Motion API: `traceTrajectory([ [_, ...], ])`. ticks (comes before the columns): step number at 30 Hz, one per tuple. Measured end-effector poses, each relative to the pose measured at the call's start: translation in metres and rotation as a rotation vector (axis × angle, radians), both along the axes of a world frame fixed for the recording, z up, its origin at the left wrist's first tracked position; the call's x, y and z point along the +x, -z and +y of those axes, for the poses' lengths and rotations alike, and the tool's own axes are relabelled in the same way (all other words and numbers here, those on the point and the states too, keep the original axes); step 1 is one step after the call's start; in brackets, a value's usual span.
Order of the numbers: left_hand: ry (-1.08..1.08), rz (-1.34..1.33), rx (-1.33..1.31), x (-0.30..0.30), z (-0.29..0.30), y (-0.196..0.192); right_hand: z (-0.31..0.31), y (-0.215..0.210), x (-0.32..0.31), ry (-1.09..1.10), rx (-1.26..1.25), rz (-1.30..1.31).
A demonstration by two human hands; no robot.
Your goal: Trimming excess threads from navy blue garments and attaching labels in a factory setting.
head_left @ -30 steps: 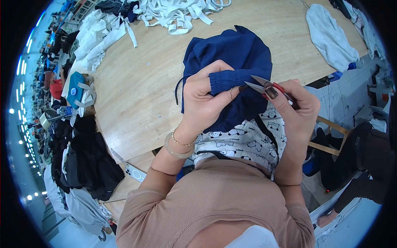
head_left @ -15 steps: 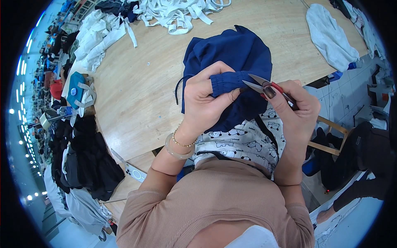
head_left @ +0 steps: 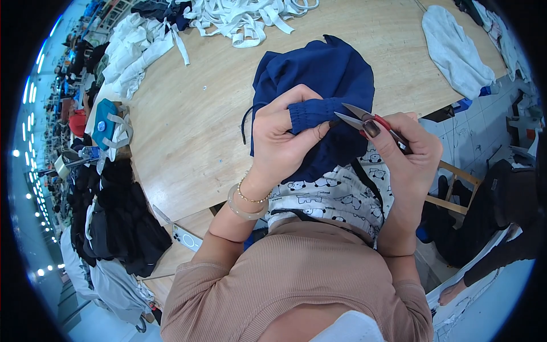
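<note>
- I see the navy garment at the near edge of the table, bunched up, its near part lifted off the wood and hanging down toward the lap.
- My left hand is clenched on the garment's ribbed cuff: thumb below, fingers curled over the top, so the cuff sticks out to the right.
- My right hand grips a pair of thread snips with a red handle; the fingers are closed round it, a dark-nailed thumb pressing on top.
- The blades stand a little apart, their tips touching the right end of the cuff.
- A thin dark cord loops out of the garment just left of the left hand.
- A pale bangle and a thin bead bracelet sit on the left wrist.
- Under the hands, a white cloth with small black figures lies across the lap.
- Far on the table: a heap of white strips; to the far right, a light grey garment.
- Left edge: white cloth, a teal piece, and dark clothes piled nearer.
- A phone lies near the left elbow.
</note>
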State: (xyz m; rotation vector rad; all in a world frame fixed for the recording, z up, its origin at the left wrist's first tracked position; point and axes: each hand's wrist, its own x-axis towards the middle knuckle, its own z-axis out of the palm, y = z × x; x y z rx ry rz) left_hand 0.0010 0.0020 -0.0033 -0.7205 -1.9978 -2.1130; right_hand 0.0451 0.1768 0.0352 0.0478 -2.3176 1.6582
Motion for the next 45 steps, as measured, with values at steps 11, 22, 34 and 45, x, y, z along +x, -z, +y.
traceTrajectory([
  [11,-0.016,0.010,-0.025,0.001,-0.001,-0.001,0.004,0.000,0.002,-0.043,0.088,0.008],
  [22,0.023,-0.046,0.029,0.000,0.001,-0.003,0.000,0.004,-0.004,-0.034,-0.157,-0.126],
  [34,0.073,-0.072,-0.006,-0.003,0.001,0.002,0.012,0.010,-0.017,-0.153,-0.639,0.134],
  [45,0.417,-0.614,0.091,-0.007,-0.013,-0.002,0.009,0.016,-0.023,-0.256,-0.078,0.062],
])
